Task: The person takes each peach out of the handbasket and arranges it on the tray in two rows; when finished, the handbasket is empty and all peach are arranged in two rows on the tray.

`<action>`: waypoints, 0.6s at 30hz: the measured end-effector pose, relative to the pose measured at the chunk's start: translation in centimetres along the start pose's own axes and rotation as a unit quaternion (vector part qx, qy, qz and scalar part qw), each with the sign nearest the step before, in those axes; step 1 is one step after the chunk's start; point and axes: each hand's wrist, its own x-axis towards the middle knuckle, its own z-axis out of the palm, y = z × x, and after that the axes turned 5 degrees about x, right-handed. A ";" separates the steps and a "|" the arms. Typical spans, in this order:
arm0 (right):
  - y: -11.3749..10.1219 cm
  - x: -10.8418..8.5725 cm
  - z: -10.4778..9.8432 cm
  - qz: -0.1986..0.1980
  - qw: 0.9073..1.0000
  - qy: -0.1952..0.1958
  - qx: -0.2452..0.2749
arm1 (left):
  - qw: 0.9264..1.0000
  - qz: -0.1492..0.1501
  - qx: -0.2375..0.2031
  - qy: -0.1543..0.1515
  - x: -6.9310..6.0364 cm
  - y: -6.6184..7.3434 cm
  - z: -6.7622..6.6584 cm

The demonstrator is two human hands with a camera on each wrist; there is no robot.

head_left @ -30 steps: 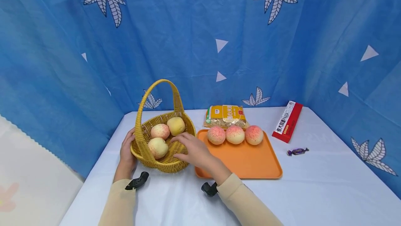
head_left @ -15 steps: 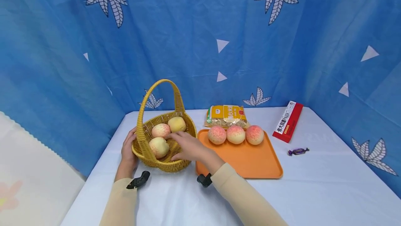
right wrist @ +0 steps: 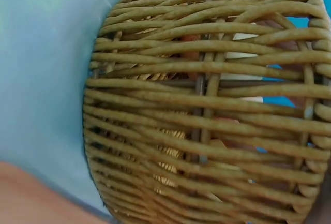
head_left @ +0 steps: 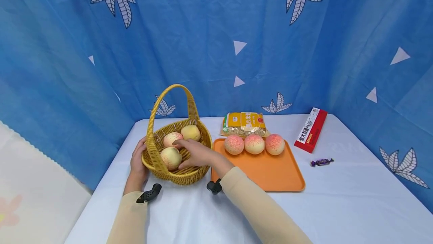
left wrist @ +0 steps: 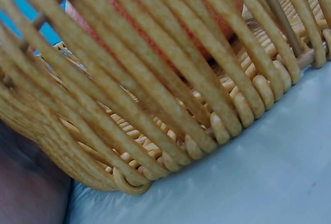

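Note:
A yellow woven basket point(head_left: 191, 178) with a tall arched handle stands at the left of the table, holding a pinkish peach point(head_left: 171, 138), a yellow peach point(head_left: 190, 132) and a pale peach point(head_left: 170, 158). My left hand point(head_left: 138, 161) grips the basket's left side at the rim, some fingers hidden behind the weave. Inside the basket, my right hand point(head_left: 199, 154) has its fingers and thumb spread beside the pale peach, fingertips near the pinkish one. Whether it touches either is unclear. Both wrist views mostly show the basket's wickerwork point(left wrist: 155, 79), with a reddish peach point(left wrist: 217, 22) behind it.
An orange tray point(head_left: 264, 176) to the right bears a row of three pink peaches point(head_left: 254, 144). Behind it lies a yellow grain packet point(head_left: 244, 123). Further right are a red and white pasta box point(head_left: 312, 130) and a purple wrapped candy point(head_left: 322, 162).
My right hand has moved left and deeper over the basket, its fingers now closer to the peaches. My left hand stays on the basket's side.

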 end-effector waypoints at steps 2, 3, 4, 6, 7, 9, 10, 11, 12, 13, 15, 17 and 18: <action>0.0 0.2 0.0 0.002 1.000 -0.001 0.004 | 1.000 0.002 -0.002 -0.001 0.0 0.1 0.0; -0.1 0.4 0.1 0.000 1.000 -0.002 0.004 | 1.000 0.001 -0.003 -0.001 0.0 0.1 0.1; -0.1 0.5 0.1 -0.001 1.000 -0.004 0.004 | 1.000 0.001 -0.004 0.000 0.1 0.1 0.1; -0.2 0.7 0.4 -0.009 1.000 -0.007 -0.003 | 1.000 -0.001 -0.004 0.000 0.1 0.2 0.1; -0.2 0.9 0.5 -0.012 1.000 -0.009 -0.008 | 1.000 -0.004 -0.004 0.002 0.0 0.2 0.1; -0.3 1.0 0.8 -0.015 1.000 -0.013 -0.018 | 1.000 -0.009 -0.004 0.005 0.0 0.1 0.1; -0.3 1.1 0.9 -0.014 1.000 -0.014 -0.022 | 1.000 -0.010 -0.004 0.006 0.0 0.1 0.1; -0.3 1.1 1.0 -0.014 0.999 -0.014 -0.026 | 1.000 -0.011 -0.004 0.007 0.0 0.1 0.1; -0.3 1.2 1.0 -0.010 0.999 -0.014 -0.027 | 1.000 -0.010 -0.004 0.006 0.0 0.0 0.1; -0.4 1.2 1.1 -0.008 0.999 -0.014 -0.030 | 1.000 -0.010 -0.005 0.006 0.0 0.0 0.1; -0.4 1.2 1.2 -0.006 0.999 -0.012 -0.036 | 1.000 -0.009 -0.006 0.005 0.1 0.0 0.1; -0.3 1.3 1.3 -0.004 0.999 -0.008 -0.040 | 1.000 -0.008 -0.007 0.004 0.1 0.0 0.1; -0.3 1.3 1.3 -0.004 0.999 -0.007 -0.041 | 1.000 -0.007 -0.008 0.003 0.0 0.0 0.1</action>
